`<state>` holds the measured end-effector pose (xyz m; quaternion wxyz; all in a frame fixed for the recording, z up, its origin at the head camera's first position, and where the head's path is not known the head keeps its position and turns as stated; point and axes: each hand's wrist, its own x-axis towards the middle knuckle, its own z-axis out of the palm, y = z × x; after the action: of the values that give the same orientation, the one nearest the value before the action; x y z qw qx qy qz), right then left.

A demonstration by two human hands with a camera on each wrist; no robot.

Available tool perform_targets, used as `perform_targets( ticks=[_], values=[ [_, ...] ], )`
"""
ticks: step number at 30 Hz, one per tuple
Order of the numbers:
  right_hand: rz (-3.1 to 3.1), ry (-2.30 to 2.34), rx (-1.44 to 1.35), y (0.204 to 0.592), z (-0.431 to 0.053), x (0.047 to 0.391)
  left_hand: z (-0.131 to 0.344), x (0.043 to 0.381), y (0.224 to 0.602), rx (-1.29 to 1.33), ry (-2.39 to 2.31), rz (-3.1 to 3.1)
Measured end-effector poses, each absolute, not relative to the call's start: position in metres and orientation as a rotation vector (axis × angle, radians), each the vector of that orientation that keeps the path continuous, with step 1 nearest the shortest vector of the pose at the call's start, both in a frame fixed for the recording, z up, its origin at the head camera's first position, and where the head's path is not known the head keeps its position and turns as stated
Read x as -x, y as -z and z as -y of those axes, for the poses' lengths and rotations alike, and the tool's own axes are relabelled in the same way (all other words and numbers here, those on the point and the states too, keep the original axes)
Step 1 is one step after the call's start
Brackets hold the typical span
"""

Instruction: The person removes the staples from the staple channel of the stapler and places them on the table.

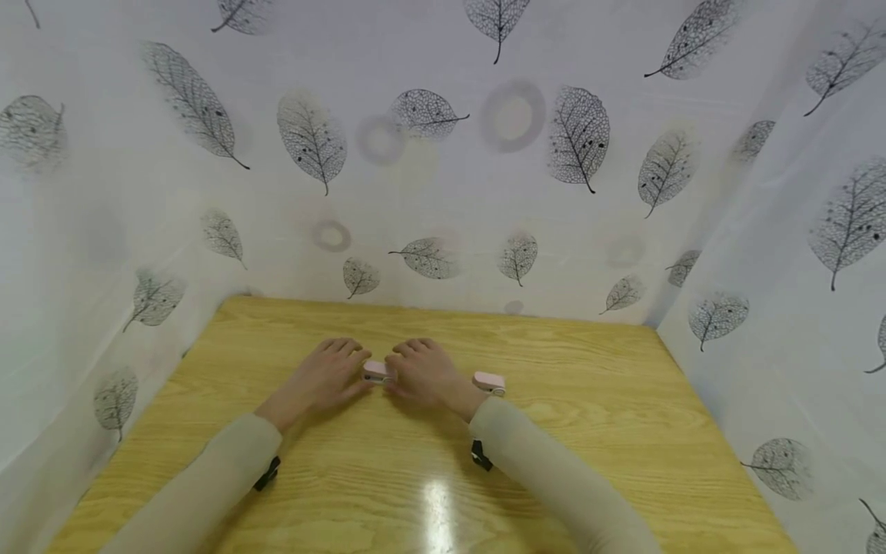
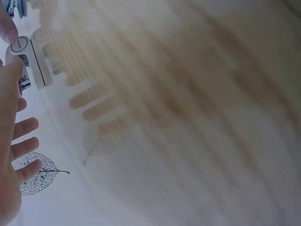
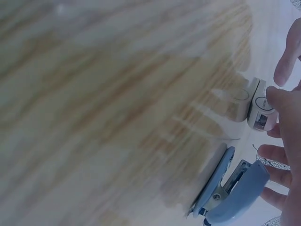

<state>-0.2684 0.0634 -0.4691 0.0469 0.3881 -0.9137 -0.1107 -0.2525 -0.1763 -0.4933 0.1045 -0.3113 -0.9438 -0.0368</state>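
Note:
Between the two hands, just above or on the table, is a small pink-and-white stapler point(image 1: 378, 372), with a round mark at one end and metal parts inside point(image 2: 30, 61). My left hand point(image 1: 324, 377) pinches its left end between thumb and fingers. From the other side my right hand point(image 1: 425, 375) holds its right end, the thumb pressing near the round mark. A second stapler point(image 1: 489, 382) lies to the right, beyond the right wrist; it looks pinkish in the head view and blue in the right wrist view point(image 3: 233, 190), its arms spread.
The wood-grained table point(image 1: 388, 477) reflects light near its front. A pale curtain point(image 1: 443, 192) with printed leaves surrounds the table at the back and both sides. Black straps point(image 1: 481, 455) sit at the wrists.

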Motion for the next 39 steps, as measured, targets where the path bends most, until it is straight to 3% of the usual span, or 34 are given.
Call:
perform_targets(
  ticks=[17,39],
  values=[
    [2.755,0.306,-1.217,0.476,-0.061,0.272,0.175,0.247,0.493,0.913,-0.026,2.754],
    [2.68,0.372,-1.357,0.477,-0.058,0.262,0.179,0.211,0.492,0.93,-0.055,2.708]
  ],
)
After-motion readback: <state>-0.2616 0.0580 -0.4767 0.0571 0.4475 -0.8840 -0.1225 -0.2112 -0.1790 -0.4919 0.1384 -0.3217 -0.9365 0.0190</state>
